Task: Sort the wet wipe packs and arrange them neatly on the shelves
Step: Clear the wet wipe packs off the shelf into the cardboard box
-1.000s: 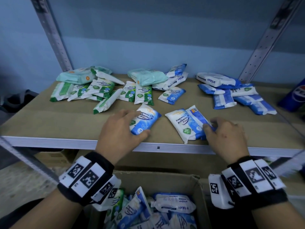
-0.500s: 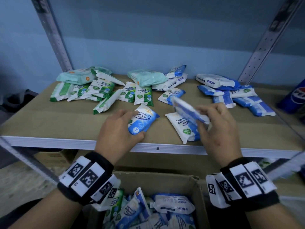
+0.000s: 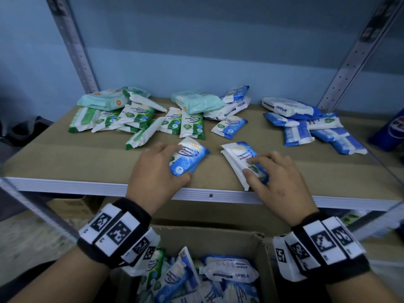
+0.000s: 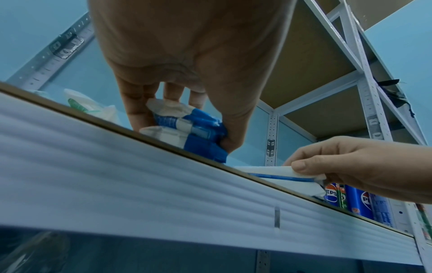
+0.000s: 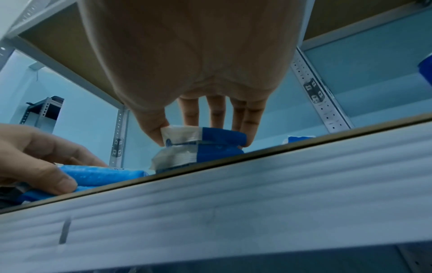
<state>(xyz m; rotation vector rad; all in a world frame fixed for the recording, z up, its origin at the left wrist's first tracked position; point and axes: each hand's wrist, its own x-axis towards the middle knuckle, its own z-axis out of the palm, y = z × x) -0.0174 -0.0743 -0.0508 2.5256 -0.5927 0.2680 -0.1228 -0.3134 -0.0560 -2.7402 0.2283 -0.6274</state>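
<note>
Lifted blue pack (image 3: 242,158) now stacked under right hand (image 3: 277,182) grip.

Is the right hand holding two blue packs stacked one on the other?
Yes, the right wrist view shows the right hand pinching the top blue pack, which lies on a second pack on the shelf.

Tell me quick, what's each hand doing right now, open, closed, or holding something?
Left hand: grips a blue wipe pack lying on the shelf.
Right hand: pinches the top pack of a two-pack blue stack.
</note>
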